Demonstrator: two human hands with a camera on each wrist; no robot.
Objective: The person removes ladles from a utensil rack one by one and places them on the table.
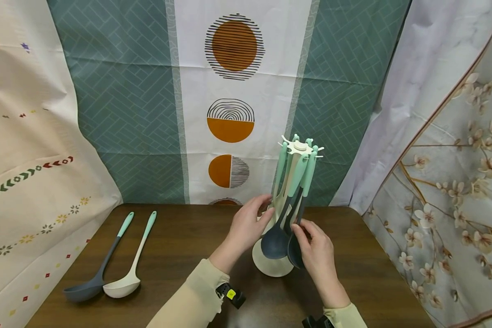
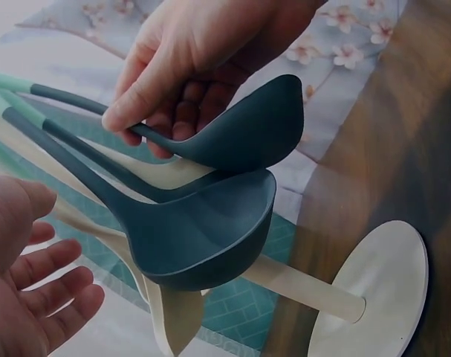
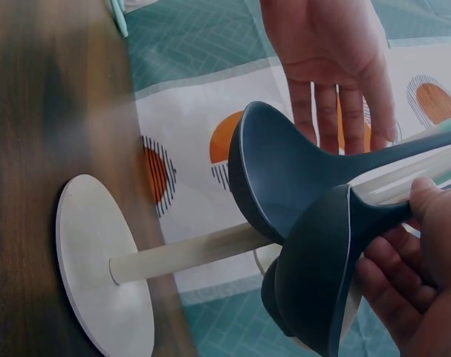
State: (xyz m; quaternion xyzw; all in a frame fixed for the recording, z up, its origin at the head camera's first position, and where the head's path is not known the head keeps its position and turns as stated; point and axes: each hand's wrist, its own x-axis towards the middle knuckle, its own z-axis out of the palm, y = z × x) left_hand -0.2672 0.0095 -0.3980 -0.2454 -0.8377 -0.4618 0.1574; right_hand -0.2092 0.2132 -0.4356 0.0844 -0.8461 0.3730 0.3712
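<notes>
A cream utensil stand (image 1: 272,269) with a round base and a hooked top rises from the table, hung with several mint-handled utensils. My right hand (image 1: 317,255) pinches the lower dark handle of a dark ladle (image 1: 296,252) on the stand's right side. Touching it is another dark ladle (image 1: 275,243), hanging at the front. To the left of the stand, my left hand (image 1: 248,223) has its fingers extended and holds nothing, as the left wrist view shows. Cream utensils (image 2: 177,312) hang behind the dark ladles, partly hidden.
On the table's left side lie a dark ladle (image 1: 88,288) and a cream ladle (image 1: 125,284), both with mint handle ends. The brown wooden table (image 1: 180,255) meets a patterned cloth (image 1: 229,45) at the back. Floral fabric (image 1: 447,218) hangs at the right.
</notes>
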